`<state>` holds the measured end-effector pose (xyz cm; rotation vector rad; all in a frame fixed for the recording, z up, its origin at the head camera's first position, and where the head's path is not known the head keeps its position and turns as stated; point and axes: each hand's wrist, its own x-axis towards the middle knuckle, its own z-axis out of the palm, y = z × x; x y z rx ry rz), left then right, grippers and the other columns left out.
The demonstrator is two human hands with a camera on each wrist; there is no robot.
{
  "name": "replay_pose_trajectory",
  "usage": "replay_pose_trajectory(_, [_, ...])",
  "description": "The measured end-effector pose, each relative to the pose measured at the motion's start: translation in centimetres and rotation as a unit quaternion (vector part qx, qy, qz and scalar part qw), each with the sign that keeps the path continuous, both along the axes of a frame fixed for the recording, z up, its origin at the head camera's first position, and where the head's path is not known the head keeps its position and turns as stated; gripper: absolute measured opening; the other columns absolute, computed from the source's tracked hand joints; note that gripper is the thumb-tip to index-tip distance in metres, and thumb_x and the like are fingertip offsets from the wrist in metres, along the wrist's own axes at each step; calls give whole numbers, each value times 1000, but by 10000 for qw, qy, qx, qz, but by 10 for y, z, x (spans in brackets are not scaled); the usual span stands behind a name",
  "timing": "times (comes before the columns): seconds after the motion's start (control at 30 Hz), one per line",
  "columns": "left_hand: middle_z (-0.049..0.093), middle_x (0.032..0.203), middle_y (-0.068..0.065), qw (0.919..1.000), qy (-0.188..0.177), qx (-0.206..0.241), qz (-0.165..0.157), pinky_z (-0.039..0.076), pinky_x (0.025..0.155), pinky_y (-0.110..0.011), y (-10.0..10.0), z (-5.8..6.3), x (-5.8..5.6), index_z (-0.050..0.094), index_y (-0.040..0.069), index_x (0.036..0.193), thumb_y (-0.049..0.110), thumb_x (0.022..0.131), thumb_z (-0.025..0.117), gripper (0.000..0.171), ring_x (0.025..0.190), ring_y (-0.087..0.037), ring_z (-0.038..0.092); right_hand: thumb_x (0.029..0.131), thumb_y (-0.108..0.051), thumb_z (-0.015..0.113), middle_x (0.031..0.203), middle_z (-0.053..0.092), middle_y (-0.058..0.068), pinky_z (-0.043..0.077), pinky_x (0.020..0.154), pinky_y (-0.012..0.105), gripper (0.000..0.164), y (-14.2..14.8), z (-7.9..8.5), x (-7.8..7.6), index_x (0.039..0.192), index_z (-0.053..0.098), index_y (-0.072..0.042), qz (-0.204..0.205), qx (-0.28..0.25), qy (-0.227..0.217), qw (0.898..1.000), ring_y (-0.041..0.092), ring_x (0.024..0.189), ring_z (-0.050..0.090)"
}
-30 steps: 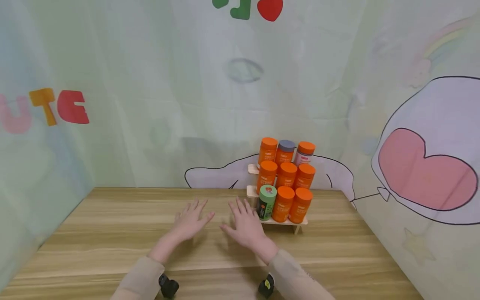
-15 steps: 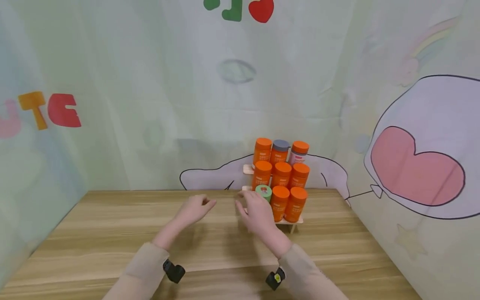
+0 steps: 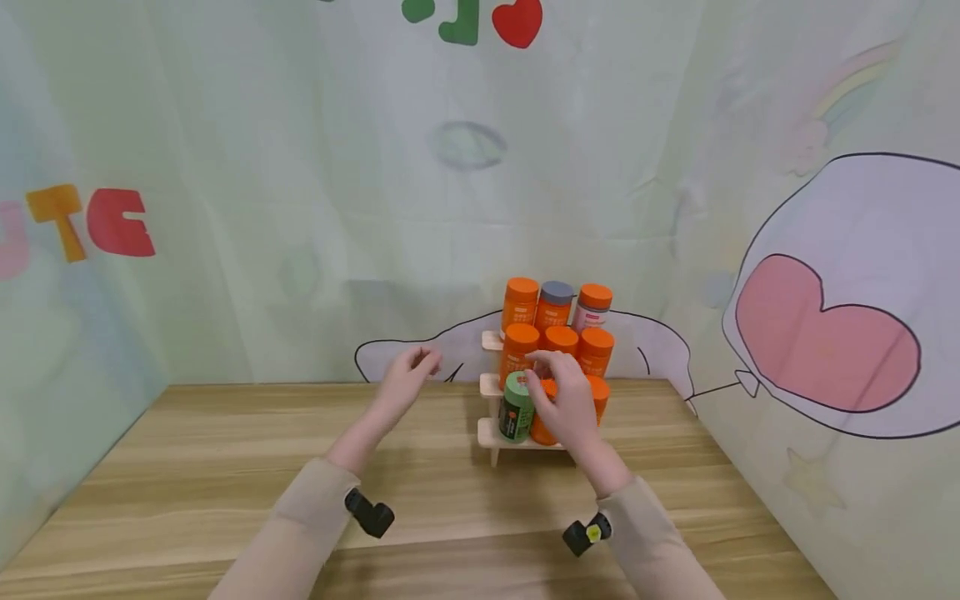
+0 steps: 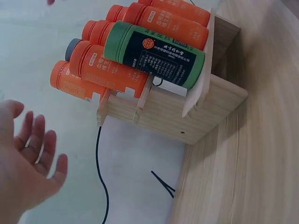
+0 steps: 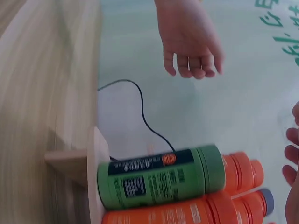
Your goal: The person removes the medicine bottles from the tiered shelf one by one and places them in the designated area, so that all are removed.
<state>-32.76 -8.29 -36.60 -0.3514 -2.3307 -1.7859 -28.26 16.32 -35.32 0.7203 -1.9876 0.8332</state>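
Note:
A three-tier wooden rack (image 3: 489,432) on the table carries rows of bottles. A green bottle (image 3: 516,412) with a dark label stands at the left of the lowest tier. Orange bottles (image 3: 521,343) fill most other places; one at the top has a grey-blue cap (image 3: 557,292). My right hand (image 3: 567,403), fingers loosely bent and holding nothing, overlaps the lower right bottles in the head view. Only its fingertips (image 5: 292,154) reach into the right wrist view. My left hand (image 3: 407,379) hovers left of the rack, empty, its loosely curled fingers seen in the left wrist view.
The wooden table (image 3: 247,467) stretches left and in front of the rack. Behind stands a pale green printed curtain (image 3: 300,167), with a balloon drawing (image 3: 832,325) on the right side. A black wrist camera (image 3: 369,512) sits on my left sleeve.
Both hands have risen from low over the table, and the right has moved rightward across the rack's front. Their fingers went from spread to loosely bent. The head view has turned slightly right.

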Motion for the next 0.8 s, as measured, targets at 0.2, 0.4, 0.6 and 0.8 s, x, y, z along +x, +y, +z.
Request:
replay_pose_trajectory(0.2, [63, 100, -10, 9949, 5, 1005, -98, 46, 87, -29, 12, 6, -16, 57, -4, 110, 18, 103, 48, 25, 94, -17, 56, 80, 9, 64, 80, 59, 15, 48, 67, 27, 24, 31, -6, -8, 104, 63, 6, 427, -776, 719, 9935, 24, 74, 53])
replay_pose_trajectory(0.4, [65, 109, -12, 9900, 124, 1383, -262, 46, 86, -28, 25, 12, -30, 56, -4, 119, 16, 102, 49, 27, 95, -11, 57, 76, 22, 59, 78, 55, 19, 43, 70, 19, 24, 60, -20, -9, 99, 60, 14, 365, -1671, 611, 9834, 10, 77, 51])
replay_pose_trajectory(0.6, [59, 127, -26, 9854, 526, 1507, -587, 46, 86, -24, 41, 24, -44, 53, -7, 127, 13, 100, 52, 33, 107, -18, 58, 80, 24, 51, 80, 54, 18, 41, 73, 10, 18, 71, -29, 8, 97, 53, 23, 191, -2540, -47, 9670, -3, 81, 50])
replay_pose_trajectory(0.8, [54, 136, -26, 9789, 662, 1720, -886, 45, 103, -34, 58, 35, -54, 47, -9, 134, 8, 98, 55, 41, 124, -30, 52, 88, 14, 53, 84, 55, 10, 45, 69, 11, 21, 94, -69, -6, 105, 48, 25, 431, -3449, -1100, 9312, 0, 79, 53])
